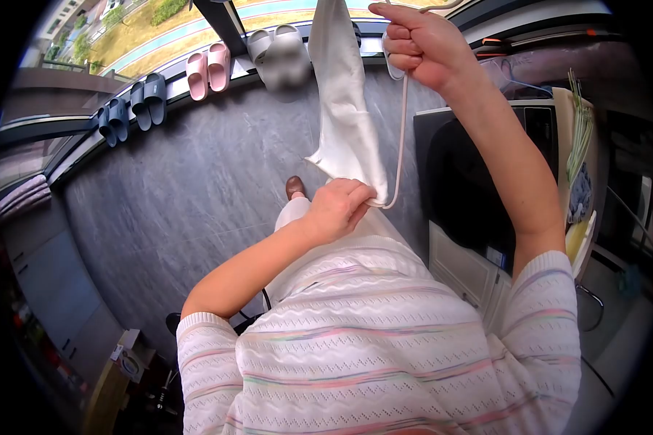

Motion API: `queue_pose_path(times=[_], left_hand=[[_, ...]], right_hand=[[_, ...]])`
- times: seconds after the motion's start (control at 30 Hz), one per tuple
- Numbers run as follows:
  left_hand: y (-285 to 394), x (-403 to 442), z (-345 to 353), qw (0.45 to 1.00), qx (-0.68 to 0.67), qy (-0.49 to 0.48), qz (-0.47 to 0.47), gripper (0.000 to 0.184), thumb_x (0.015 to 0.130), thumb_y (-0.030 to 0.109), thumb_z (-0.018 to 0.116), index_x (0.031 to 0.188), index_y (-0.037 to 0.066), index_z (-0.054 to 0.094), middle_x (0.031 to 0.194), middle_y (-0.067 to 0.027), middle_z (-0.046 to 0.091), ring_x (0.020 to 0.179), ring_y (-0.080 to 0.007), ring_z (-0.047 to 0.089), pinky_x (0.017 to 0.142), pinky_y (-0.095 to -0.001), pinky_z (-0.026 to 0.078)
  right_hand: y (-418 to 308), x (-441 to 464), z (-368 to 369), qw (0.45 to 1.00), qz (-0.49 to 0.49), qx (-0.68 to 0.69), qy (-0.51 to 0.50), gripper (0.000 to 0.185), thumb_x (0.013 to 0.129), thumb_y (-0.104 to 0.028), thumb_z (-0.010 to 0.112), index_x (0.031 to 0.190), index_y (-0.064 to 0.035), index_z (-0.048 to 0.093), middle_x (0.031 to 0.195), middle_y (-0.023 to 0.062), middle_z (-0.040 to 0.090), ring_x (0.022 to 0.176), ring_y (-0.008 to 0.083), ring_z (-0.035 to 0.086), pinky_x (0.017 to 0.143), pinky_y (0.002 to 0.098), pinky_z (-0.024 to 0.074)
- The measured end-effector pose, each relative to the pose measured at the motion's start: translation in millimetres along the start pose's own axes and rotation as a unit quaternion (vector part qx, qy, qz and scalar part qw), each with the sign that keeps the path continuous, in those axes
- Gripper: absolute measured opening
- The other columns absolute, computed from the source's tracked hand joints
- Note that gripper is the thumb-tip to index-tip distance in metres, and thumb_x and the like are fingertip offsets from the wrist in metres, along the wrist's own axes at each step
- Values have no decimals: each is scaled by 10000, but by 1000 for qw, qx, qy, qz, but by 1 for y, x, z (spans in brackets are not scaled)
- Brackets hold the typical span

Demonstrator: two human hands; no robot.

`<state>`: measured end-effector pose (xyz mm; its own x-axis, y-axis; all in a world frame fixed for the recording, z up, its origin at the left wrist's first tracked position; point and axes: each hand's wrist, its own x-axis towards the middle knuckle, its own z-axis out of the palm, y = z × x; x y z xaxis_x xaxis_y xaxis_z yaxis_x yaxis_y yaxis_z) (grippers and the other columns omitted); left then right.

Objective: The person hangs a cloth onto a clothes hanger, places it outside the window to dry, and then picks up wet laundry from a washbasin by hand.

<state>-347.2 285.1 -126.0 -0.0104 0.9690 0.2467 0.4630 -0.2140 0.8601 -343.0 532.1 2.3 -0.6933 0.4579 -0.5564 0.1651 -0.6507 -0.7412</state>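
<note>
Grey marbled floor [196,159], bordered by a window ledge with footwear; upon it, in front of me, the following.

Item: left hand [337,210], fingers closed in a narrow pinch on the near end of one white cloth [347,116] and on a pale cord [402,138], low before my waist.

Item: right hand [429,51], raised, fingers curled round the same cord.

Item: the cloth, long, creased, hanging between my left hand and the window side, one pointed corner sticking out on its left edge.

Item: the cord, slack, bending beside my left fingers, then rising along the cloth's right side to my right hand.

Beyond: pink slippers [207,71], one pair; dark slippers [148,101], farther left; pale grey slippers [272,52], partly blurred, nearer the cloth.

To the right: one black-fronted unit [463,170], above a white cabinet [461,264].
</note>
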Motion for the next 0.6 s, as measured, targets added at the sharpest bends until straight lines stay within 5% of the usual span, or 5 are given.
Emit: queue_pose_path(times=[0.33, 0.43, 0.6], left_hand=[[59, 25, -25, 990, 112, -88, 0, 197, 664, -15, 612, 833, 72, 559, 818, -66, 521, 756, -234, 560, 592, -334, 460], [60, 26, -29, 998, 47, -12, 46, 216, 670, -32, 598, 857, 64, 550, 808, -71, 497, 738, -251, 562, 591, -344, 470], [47, 23, -40, 994, 12, -86, -73, 249, 699, -23, 582, 927, 65, 534, 807, -90, 491, 707, -280, 570, 577, -368, 474]], right_hand=[[6, 15, -19, 994, -76, 7, 78, 228, 874, -151, 536, 678, -137, 423, 466, -66, 270, 339, 48, 221, 317, 223, 141], [11, 23, -24, 995, -72, 19, 70, 246, 873, -154, 534, 664, -142, 406, 468, -62, 280, 336, 55, 230, 315, 227, 144], [18, 25, -13, 995, -46, 37, 80, 255, 886, -177, 523, 662, -146, 404, 479, -52, 300, 345, 58, 248, 316, 223, 162]])
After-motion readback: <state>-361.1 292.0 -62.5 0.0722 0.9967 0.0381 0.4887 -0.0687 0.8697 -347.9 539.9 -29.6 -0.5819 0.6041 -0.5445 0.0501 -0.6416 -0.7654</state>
